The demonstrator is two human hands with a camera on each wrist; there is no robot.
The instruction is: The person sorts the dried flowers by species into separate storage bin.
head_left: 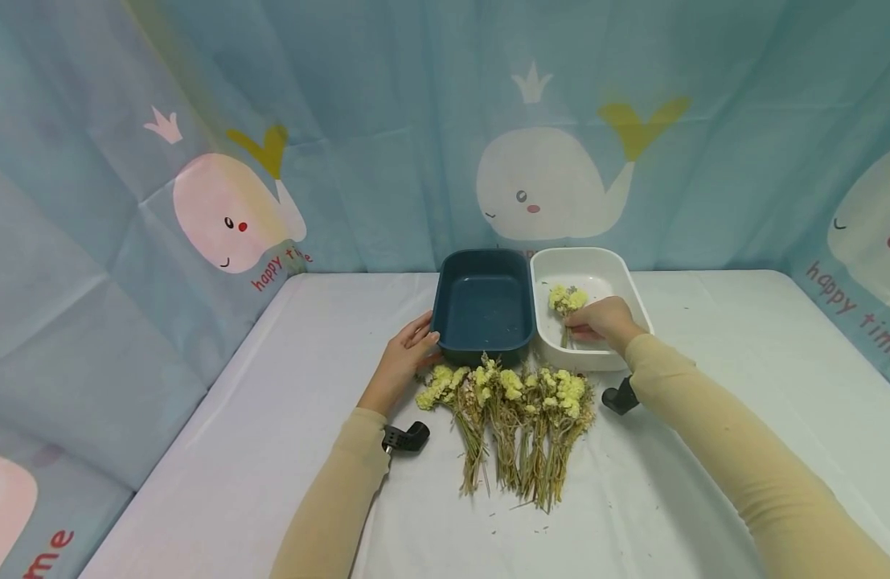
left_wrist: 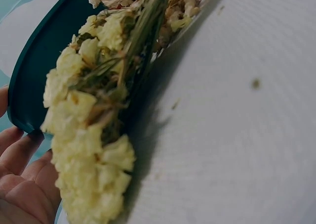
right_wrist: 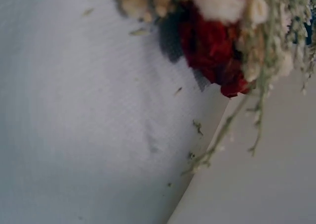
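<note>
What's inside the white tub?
A yellow flower sprig, held by the right hand, is in or just above the white tub. Anything beneath that hand is hidden.

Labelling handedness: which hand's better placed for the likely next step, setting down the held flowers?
Probably right: the right hand holds the yellow flowers in or above the white tray; left hand touches the blue tray.

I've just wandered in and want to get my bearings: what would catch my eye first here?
Probably the row of dried yellow flowers on the white table, in front of a dark blue tray and a white tray. The right hand holds a yellow sprig in the white tray; the left hand touches the blue one. Behind, a pale whale decorates the blue curtain.
</note>
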